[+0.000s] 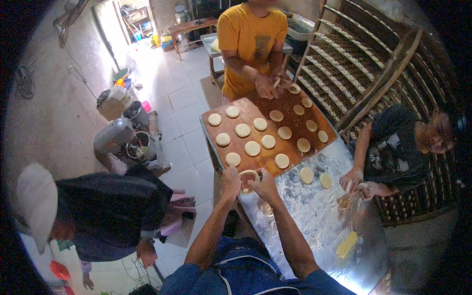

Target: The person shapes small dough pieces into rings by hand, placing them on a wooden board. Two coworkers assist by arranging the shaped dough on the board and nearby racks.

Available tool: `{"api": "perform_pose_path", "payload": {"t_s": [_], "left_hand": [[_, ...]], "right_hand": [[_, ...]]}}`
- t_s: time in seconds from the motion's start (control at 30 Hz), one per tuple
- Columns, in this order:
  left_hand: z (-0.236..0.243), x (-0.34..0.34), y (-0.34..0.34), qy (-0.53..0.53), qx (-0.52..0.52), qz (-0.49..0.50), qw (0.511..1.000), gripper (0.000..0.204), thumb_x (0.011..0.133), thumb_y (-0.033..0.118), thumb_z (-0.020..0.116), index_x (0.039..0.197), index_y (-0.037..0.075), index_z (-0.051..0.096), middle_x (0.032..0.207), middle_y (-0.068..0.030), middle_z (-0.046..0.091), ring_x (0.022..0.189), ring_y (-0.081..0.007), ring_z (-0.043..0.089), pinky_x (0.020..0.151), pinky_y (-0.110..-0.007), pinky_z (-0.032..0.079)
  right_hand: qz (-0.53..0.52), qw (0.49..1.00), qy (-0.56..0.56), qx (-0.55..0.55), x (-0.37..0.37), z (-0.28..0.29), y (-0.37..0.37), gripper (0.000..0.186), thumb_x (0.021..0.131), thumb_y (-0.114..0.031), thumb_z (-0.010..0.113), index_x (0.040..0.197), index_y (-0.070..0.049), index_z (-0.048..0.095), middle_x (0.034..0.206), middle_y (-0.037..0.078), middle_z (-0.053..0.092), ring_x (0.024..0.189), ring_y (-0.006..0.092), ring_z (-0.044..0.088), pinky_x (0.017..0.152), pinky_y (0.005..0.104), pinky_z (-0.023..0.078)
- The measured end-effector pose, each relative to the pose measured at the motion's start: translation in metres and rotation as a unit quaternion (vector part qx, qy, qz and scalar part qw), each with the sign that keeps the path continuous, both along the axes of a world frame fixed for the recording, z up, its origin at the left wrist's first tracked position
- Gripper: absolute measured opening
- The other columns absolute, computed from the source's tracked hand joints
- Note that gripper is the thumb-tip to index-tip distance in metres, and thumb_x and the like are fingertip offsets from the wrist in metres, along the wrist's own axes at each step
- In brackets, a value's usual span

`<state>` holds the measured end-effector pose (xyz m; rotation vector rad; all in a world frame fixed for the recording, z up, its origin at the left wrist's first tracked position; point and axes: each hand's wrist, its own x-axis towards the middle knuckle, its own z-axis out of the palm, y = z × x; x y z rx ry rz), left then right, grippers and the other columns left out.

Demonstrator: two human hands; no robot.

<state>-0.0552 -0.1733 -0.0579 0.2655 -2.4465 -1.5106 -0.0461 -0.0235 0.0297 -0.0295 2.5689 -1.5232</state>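
A pale dough ring (250,172) hangs between my two hands, over the near left corner where the wooden board meets the metal table. My left hand (231,183) grips its left side, and my right hand (264,185) grips the right side. Both sets of fingers are closed on the dough. Just beyond my left hand, a flat round dough disc (232,159) lies on the wooden board (236,132) among several similar discs. A small dough piece (266,209) rests on the metal table beside my right forearm.
The floured metal table (309,221) bears two dough discs and a yellowish dough slab (347,244). Across the board, a person in an orange shirt (253,39) handles dough. At right another person (398,147) works dough near wooden racks (339,64). A capped person (108,211) bends at left.
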Motion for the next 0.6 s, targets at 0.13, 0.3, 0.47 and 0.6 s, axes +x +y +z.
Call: {"api": "perform_pose_path", "payload": {"t_s": [0.13,0.3,0.47,0.6], "left_hand": [[-0.017,-0.007,-0.013,0.103,-0.143,0.024,0.984,0.016,0.089,0.016,0.052,0.086,0.000,0.054,0.082,-0.0216,0.055,0.080,-0.0431,0.053,0.072,-0.050,0.043],[0.034,0.000,-0.006,0.029,-0.153,-0.058,0.986,0.020,0.082,0.018,0.064,0.091,0.000,0.063,0.090,-0.0173,0.057,0.087,-0.0363,0.056,0.079,-0.046,0.046],[0.026,0.000,-0.006,0.017,-0.088,-0.037,0.995,0.025,0.081,0.018,0.066,0.095,-0.001,0.064,0.091,-0.0173,0.057,0.091,-0.0353,0.056,0.082,-0.045,0.046],[0.030,-0.045,-0.012,0.139,-0.269,0.016,0.953,0.022,0.079,0.014,0.065,0.094,-0.001,0.062,0.094,-0.0188,0.056,0.093,-0.0361,0.054,0.081,-0.046,0.045]], "right_hand": [[-0.038,0.971,0.047,0.233,-0.008,-0.051,0.017,0.057,0.074,-0.026,0.073,0.120,0.000,0.050,0.102,0.020,0.064,0.099,0.0344,0.062,0.086,0.0436,0.048],[0.016,0.983,0.040,0.180,-0.036,-0.055,0.017,0.050,0.077,-0.024,0.068,0.115,0.003,0.052,0.096,0.019,0.063,0.091,0.0357,0.061,0.083,0.0462,0.046],[-0.020,0.937,0.231,0.262,-0.092,-0.054,-0.008,0.034,0.084,-0.014,0.056,0.114,0.003,0.053,0.103,0.023,0.057,0.102,0.0367,0.055,0.089,0.0470,0.042],[0.051,0.908,0.232,0.345,-0.127,-0.058,-0.016,0.032,0.085,-0.010,0.052,0.112,0.006,0.052,0.108,0.027,0.054,0.108,0.0391,0.051,0.092,0.0478,0.039]]}}
